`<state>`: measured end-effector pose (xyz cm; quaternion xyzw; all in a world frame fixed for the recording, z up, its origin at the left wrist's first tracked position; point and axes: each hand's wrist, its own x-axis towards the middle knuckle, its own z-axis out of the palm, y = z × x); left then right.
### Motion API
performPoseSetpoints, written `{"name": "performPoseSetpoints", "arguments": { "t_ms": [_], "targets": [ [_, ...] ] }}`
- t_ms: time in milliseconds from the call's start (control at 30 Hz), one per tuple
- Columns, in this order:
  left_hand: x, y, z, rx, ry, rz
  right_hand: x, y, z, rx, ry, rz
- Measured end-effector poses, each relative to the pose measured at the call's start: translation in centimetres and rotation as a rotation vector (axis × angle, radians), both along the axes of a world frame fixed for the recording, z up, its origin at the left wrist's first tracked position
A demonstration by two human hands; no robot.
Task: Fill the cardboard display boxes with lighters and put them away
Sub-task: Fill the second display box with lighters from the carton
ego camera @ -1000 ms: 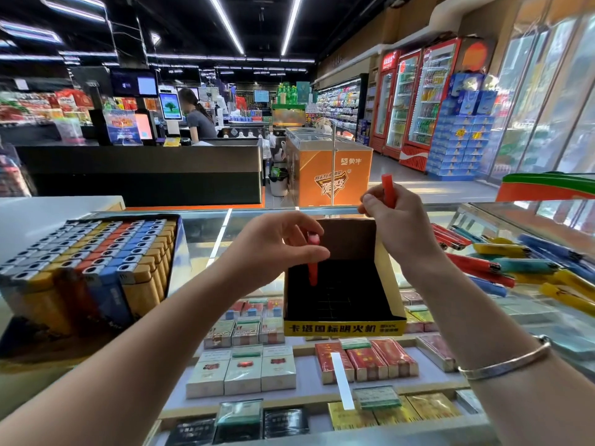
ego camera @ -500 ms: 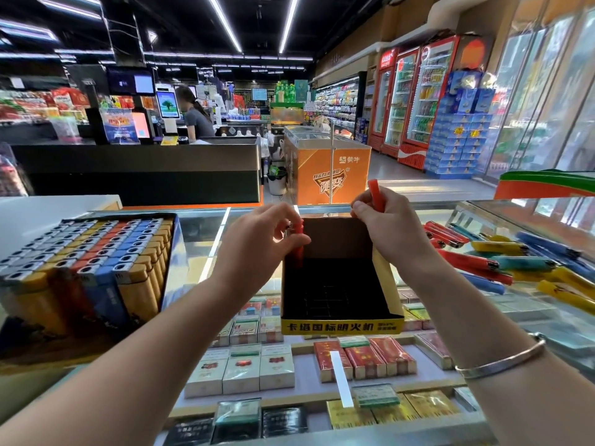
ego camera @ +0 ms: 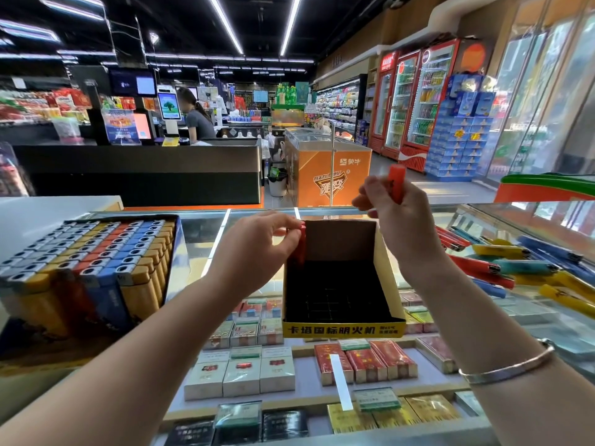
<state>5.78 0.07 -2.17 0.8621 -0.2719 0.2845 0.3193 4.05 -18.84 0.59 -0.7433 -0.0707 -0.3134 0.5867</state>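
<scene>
Lighters going in, back-left corner first.
Left hand (ego camera: 257, 243) pinches a red lighter (ego camera: 300, 244) upright at the far-left corner of the empty display box (ego camera: 341, 328) on the glass counter (ego camera: 206, 226); right hand (ego camera: 399, 220) grips a second red lighter (ego camera: 395, 183) above the back wall. Risk: miss the black divider cell and it leans or topples; a nudge could slide the light box. Loose lighters (ego camera: 515, 268) wait just right.
</scene>
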Motion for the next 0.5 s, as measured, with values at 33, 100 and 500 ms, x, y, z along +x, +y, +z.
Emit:
{"name": "performPoseSetpoints", "arguments": {
  "t_ms": [33, 100, 500],
  "targets": [
    [-0.2, 0.0, 0.0, 0.019, -0.018, 0.008, -0.1, 0.0, 0.2, 0.113, 0.038, 0.101],
    [-0.7, -0.4, 0.0, 0.059, -0.092, 0.033, -0.4, 0.2, 0.5, 0.328, 0.143, 0.330],
    [-3.6, -2.5, 0.7, 0.089, -0.328, -0.194, -0.9, 2.3, -0.8, 0.434, 0.432, 0.708]
  ]
}}
